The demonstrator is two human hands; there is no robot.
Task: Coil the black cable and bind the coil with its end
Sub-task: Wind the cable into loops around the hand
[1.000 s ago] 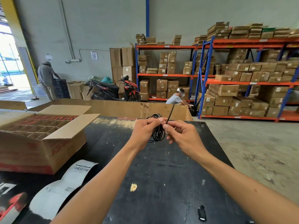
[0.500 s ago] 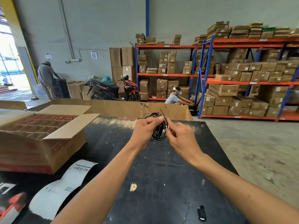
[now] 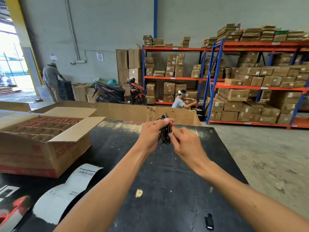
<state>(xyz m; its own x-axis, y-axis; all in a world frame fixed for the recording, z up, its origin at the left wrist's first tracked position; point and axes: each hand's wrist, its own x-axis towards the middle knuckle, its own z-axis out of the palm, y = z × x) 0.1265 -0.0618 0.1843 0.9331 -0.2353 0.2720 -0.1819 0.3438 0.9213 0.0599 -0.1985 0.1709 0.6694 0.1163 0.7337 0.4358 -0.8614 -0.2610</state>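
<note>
Binding the coil above the black surface, one open carton to my left.

I see one black cable, gathered into a single coil and held in the air between two hands. My left hand pinches the top of the coil. My right hand has its fingers curled at the coil's side, probably gripping the free end, though blur hides it. To do this well, I'd keep the left pinch firm and draw each wrap snug around the coil's middle.
</note>
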